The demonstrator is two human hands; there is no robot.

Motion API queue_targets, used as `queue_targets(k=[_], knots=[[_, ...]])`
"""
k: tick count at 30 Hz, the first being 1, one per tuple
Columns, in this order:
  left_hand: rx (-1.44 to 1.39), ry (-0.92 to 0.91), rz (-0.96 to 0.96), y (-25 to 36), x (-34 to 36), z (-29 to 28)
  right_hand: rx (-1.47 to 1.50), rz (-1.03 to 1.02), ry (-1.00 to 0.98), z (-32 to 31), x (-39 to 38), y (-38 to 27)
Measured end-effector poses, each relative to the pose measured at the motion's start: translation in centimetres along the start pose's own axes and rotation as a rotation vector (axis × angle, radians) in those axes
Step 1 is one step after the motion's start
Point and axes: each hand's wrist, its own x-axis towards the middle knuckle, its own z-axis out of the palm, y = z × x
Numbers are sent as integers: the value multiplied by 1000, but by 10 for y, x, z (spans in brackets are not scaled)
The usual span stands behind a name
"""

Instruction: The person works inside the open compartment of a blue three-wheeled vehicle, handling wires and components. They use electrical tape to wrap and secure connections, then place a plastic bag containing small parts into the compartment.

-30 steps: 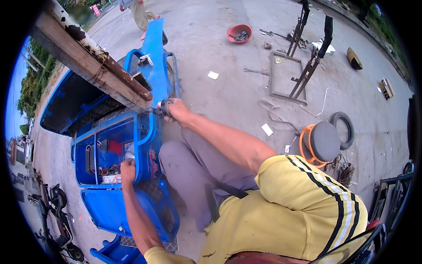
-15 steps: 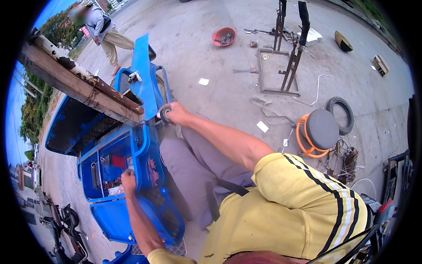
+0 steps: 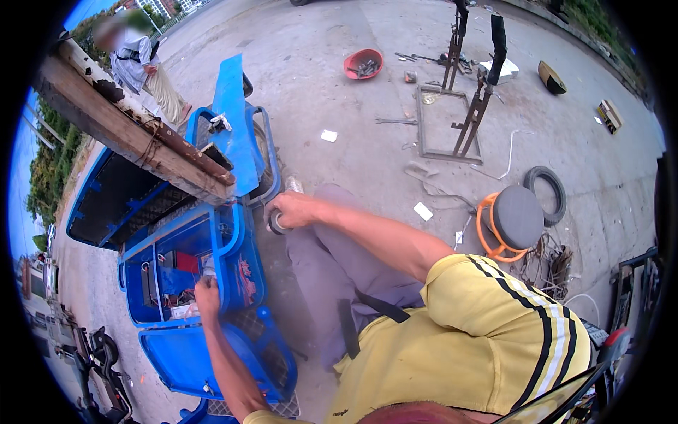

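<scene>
My right hand (image 3: 295,210) is closed round a dark ring-shaped roll (image 3: 275,221), which looks like black tape. It is above my right leg, just to the right of the blue vehicle body (image 3: 244,272). My left hand (image 3: 207,297) is at the inner right side of the open blue compartment (image 3: 141,311), its fingers pinched together. A small greyish piece (image 3: 209,268) shows just beyond those fingertips; whether they grip it is unclear. Inside the compartment lie a red block (image 3: 186,261), wires and a pale packet (image 3: 185,310).
A wooden beam with a rusty pipe (image 3: 134,131) slants over the vehicle. To the right are an orange stool with a dark seat (image 3: 515,215), a tyre (image 3: 554,194) and a metal frame (image 3: 452,152). Farther off are a red bowl of parts (image 3: 364,65) and a standing person (image 3: 145,67).
My right hand has come closer to my body with the roll, away from the end of the beam. My left hand stays at the compartment. The person beyond has shifted left and stands more upright.
</scene>
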Motion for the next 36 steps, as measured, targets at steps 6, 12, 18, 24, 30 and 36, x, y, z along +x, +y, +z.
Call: queue_targets(k=[6,12,18,24,30,36], knots=[[-117,-117,-42,6,-2,-1,-393,-176,-242,29,-9,-3],[-103,-103,-73,18,-7,-5,-713,-194,-567,63,-10,15],[-75,-122,-69,14,-6,-5,-720,-227,-678,94,-11,20],[-124,-127,-77,14,-4,-2,-757,-249,-651,124,-30,51],[-64,-86,-70,-8,0,4,-727,-188,-815,116,-45,63],[-19,-93,-82,-13,-1,-1,-701,-113,-692,145,-57,97]])
